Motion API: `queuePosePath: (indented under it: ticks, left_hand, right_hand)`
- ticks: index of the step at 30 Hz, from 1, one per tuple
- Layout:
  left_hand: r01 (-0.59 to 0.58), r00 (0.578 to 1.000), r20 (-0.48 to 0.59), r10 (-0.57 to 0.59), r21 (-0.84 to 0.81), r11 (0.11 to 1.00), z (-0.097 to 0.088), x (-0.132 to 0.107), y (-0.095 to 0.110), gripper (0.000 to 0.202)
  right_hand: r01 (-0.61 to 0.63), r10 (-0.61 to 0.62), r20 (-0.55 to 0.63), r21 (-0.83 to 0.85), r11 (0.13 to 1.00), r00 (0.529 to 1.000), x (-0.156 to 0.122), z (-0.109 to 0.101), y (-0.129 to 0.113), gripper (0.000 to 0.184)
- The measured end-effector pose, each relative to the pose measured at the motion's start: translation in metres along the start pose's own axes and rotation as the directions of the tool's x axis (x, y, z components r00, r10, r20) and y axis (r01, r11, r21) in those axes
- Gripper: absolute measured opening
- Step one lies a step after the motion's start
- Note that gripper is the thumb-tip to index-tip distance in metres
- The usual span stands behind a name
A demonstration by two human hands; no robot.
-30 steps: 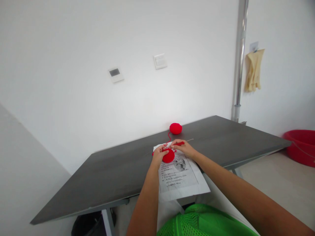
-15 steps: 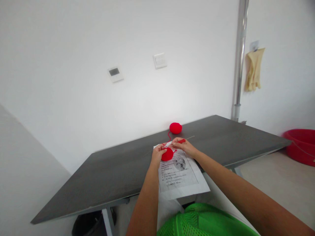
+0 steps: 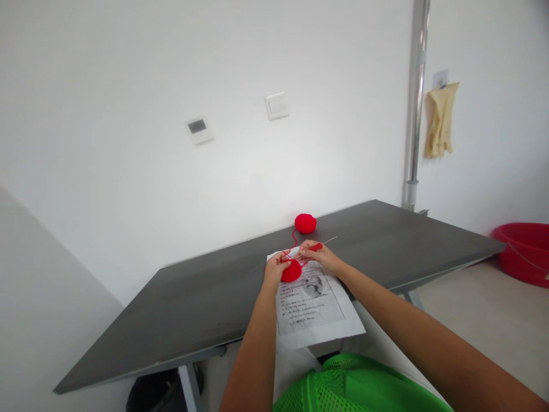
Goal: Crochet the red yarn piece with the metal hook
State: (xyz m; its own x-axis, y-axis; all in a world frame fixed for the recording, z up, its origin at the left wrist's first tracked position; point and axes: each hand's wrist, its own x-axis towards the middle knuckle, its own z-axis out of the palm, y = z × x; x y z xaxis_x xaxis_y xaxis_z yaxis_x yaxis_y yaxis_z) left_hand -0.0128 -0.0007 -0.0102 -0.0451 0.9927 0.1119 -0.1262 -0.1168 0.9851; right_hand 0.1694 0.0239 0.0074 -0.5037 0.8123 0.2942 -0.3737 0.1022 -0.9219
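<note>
The left hand (image 3: 277, 268) pinches the edge of a flat red round piece (image 3: 291, 271), held over the top of a printed paper (image 3: 317, 315) on the dark bench (image 3: 197, 303). The right hand (image 3: 318, 254), just beside it, pinches a thin stick with a red handle (image 3: 316, 247), and its thin end pokes out to the right. The hands and the red piece hide some of the printed words. A red ball of yarn (image 3: 305, 224) sits behind them, by the white wall (image 3: 240, 183), and its string runs to the hands. Off to the right are a red tub (image 3: 525, 254) and hanging yellow gloves (image 3: 441, 121).
</note>
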Motion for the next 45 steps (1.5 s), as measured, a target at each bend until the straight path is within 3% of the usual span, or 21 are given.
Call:
queuePosePath:
  ticks: [16,24,29,35,40,45]
  left_hand:
    - [-0.053,0.996,-0.06,0.059,0.092,0.994,0.002,0.001,0.001,0.038]
    - [-0.086,0.991,-0.095,0.099,0.129,0.988,0.004,0.0,0.004,0.036]
    - [-0.1,0.993,-0.044,0.106,0.122,0.987,0.007,-0.002,0.006,0.037]
    - [-0.073,0.994,-0.084,0.075,0.029,0.997,0.01,-0.002,0.007,0.037]
    - [-0.021,0.99,-0.138,0.013,-0.059,0.998,0.008,-0.002,0.009,0.041]
    - [0.042,0.988,-0.134,-0.071,-0.209,0.977,0.008,-0.004,0.011,0.042]
  right_hand:
    - [0.157,-0.153,0.038,-0.322,0.934,0.988,0.001,0.002,0.007,0.026]
    - [0.216,-0.203,0.081,-0.492,0.843,0.976,-0.001,0.006,0.005,0.016]
    - [0.33,-0.289,0.162,-0.54,0.774,0.944,0.0,0.008,0.006,0.015]
    - [0.357,-0.353,0.125,-0.578,0.734,0.927,0.001,0.006,0.007,0.014]
    - [0.342,-0.332,0.132,-0.599,0.724,0.934,0.0,0.004,0.008,0.016]
    - [0.403,-0.349,0.216,-0.63,0.664,0.912,-0.002,0.005,0.007,0.019]
